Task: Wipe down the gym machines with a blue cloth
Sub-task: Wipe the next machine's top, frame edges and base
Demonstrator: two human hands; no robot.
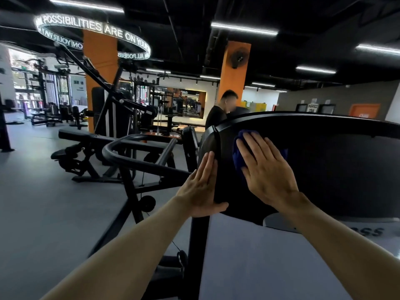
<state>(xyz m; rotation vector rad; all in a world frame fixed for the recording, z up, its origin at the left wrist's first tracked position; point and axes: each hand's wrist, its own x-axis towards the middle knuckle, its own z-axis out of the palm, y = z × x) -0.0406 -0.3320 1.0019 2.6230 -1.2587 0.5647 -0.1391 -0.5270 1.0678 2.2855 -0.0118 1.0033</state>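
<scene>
A large black rounded housing of a gym machine (324,169) fills the right half of the head view. My right hand (268,169) lies flat with straight fingers on a blue cloth (239,156), pressing it against the housing's dark face. Only the cloth's left and upper edges show round the fingers. My left hand (201,187) rests flat against the housing's left edge, fingers straight and pointing up, thumb under the lower rim.
A curved black handrail (134,161) and upright post (198,256) stand just left of the housing. A person in black (218,113) stands behind the machine. Benches and racks (86,152) fill the left; grey floor (43,213) lies below them.
</scene>
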